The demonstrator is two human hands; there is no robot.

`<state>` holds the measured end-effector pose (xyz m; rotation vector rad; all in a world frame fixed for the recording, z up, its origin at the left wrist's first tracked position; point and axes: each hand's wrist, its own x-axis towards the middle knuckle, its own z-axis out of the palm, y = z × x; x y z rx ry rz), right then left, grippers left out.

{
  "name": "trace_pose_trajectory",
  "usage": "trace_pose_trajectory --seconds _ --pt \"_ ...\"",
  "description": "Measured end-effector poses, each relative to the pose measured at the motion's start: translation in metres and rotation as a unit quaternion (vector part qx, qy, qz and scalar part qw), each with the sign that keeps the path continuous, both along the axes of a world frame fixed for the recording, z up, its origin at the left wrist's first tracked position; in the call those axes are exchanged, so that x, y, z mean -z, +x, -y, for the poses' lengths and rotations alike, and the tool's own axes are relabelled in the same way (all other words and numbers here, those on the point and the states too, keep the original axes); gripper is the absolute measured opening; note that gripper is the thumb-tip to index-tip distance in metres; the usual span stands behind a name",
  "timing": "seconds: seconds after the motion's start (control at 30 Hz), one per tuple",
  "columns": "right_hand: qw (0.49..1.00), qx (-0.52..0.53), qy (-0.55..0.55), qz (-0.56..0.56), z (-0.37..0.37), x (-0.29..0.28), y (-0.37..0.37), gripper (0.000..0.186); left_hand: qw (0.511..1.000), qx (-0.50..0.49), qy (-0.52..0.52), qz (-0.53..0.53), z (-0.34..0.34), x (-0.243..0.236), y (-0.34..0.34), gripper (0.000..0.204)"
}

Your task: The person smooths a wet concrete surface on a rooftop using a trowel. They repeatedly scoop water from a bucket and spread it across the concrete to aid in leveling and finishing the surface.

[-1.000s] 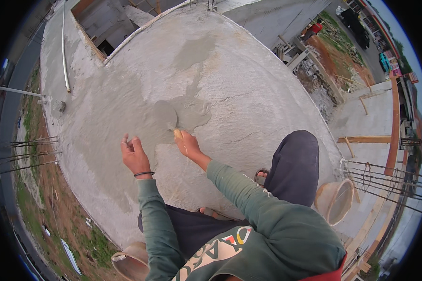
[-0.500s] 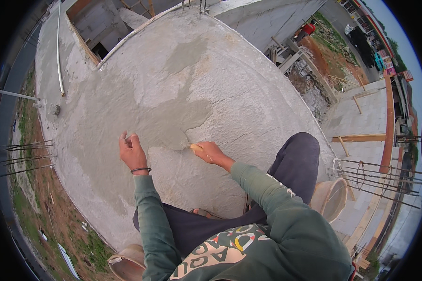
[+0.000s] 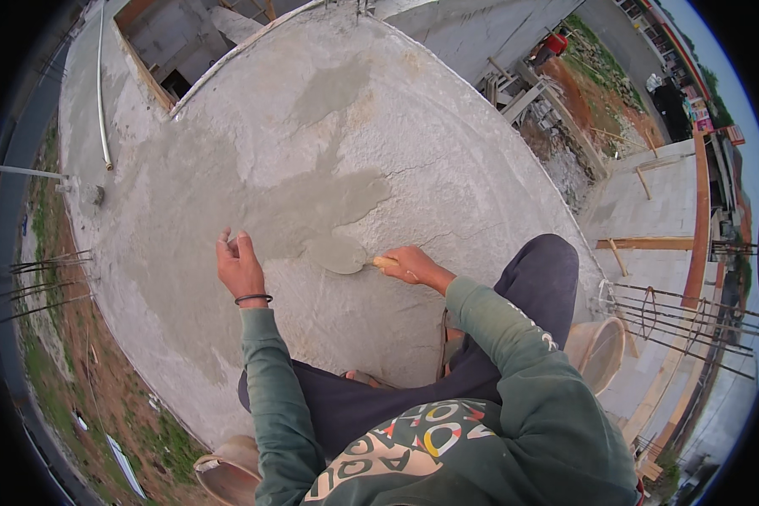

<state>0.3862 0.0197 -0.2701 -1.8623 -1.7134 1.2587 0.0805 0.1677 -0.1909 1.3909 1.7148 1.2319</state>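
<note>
My right hand (image 3: 406, 264) grips the wooden handle of a round-ended steel trowel (image 3: 336, 253). The blade lies on wet grey mortar (image 3: 312, 202), which is spread over a rough, pale concrete slab (image 3: 430, 169) with fine cracks. My left hand (image 3: 238, 261) is open, left of the trowel over the mortar, its fingers loosely bent with nothing in them; I cannot tell whether they touch the surface. I squat on the slab, my knee (image 3: 535, 287) to the right of the trowel.
Buckets (image 3: 594, 358) (image 3: 228, 472) stand at either side of me. A white pipe (image 3: 103, 101) lies at the back left, near a framed opening (image 3: 156, 59). Rebar (image 3: 675, 316) juts from both edges. A person in red (image 3: 552, 46) is below at the back right.
My right hand and the trowel have moved right and slightly down toward my knee, sweeping through the mortar. My left hand stays about where it was.
</note>
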Motion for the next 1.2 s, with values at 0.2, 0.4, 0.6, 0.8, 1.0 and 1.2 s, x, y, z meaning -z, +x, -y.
trace_pose_trajectory --seconds 0.2,0.4,0.6,0.8,1.0,1.2 --pt "0.987 0.15 -0.044 0.018 -0.007 0.0 0.045 0.034 1.0 0.003 -0.001 -0.006 0.001 -0.002 -0.006 0.041" --pt "0.999 0.035 -0.012 0.015 -0.002 -0.001 0.066 0.037 1.0 0.002 0.001 -0.005 0.003 -0.004 -0.005 0.041" --pt "0.967 0.227 -0.103 -0.046 -0.003 -0.01 0.091 0.034 1.0 0.005 0.0 0.029 0.005 -0.005 -0.005 0.042" --pt "0.985 0.16 -0.06 -0.028 -0.004 -0.007 0.079 0.032 1.0 0.014 0.0 0.014 0.004 -0.005 -0.004 0.041" --pt "0.979 0.203 -0.012 0.008 -0.015 -0.003 0.044 0.035 0.998 0.016 -0.006 0.053 0.007 -0.007 -0.004 0.039" --pt "0.991 0.024 0.065 -0.118 -0.069 0.037 -0.17 0.033 0.998 -0.036 0.041 0.035 0.007 -0.022 0.001 0.039"
